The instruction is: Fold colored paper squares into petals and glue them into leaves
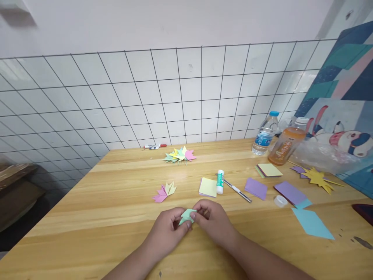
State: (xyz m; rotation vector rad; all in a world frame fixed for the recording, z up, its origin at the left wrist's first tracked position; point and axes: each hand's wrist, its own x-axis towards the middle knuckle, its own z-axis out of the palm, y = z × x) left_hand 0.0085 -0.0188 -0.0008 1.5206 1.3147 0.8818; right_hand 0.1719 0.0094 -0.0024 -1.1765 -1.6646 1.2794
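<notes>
A small piece of folded green paper is pinched between both hands over the near part of the table. My left hand grips its left and lower edge, thumb on top. My right hand holds its right side between thumb and fingers, some of them curled out of sight. Just beyond my hands lies a pink and yellow folded-paper piece. A pad of pale yellow square paper and a glue stick without its cap are a little farther off, to the right.
A pen-like cutter, purple paper, blue paper and a white cap lie to the right. Behind them stand a water bottle and an orange drink bottle. Multicoloured folded paper and markers lie near the tiled wall.
</notes>
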